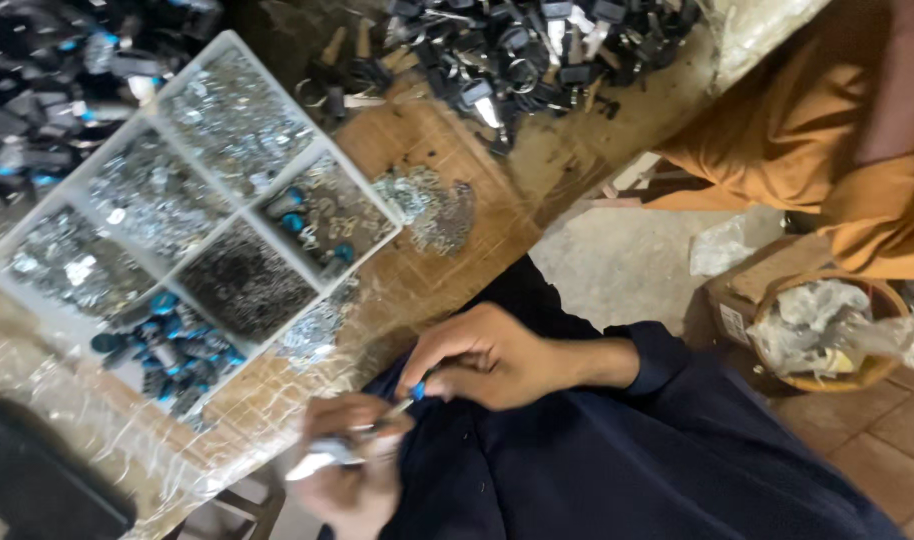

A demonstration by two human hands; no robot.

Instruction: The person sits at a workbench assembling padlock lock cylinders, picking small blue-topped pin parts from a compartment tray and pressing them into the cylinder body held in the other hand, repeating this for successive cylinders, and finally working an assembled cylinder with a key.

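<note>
At the far lower left of the frame a flat black object (37, 485) lies on the tabletop (447, 150), which is wood wrapped in clear, crinkled plastic film. Above it, filling the left third, sits a white divided tray (239, 213) set at a slant; most of its compartments hold heaps of tiny silvery metal parts, one holds dark parts, and the lowest compartment holds blue-capped pieces (172, 345). Just right of the tray a loose heap of silver parts (432, 205) rests on the bare wood. Along the top edge, from the upper left corner to the upper centre, lies a pile of black-headed keys (517, 45).

Low in the centre, the left hand (352, 465) is closed around a small silvery metal piece (322, 458), fingers clenched on it, just off the tabletop's near edge over the dark blue lap. Touching it from the upper right, the right hand (487, 355) pinches a thin tool with a blue tip (414, 392) between thumb and fingers, its metal end meeting the piece in the left hand. The picture is blurred here, so finer detail cannot be told.

At the right, a round basket (827, 335) with crumpled plastic stands on the floor, and another person's orange garment (807, 130) fills the upper right corner.
</note>
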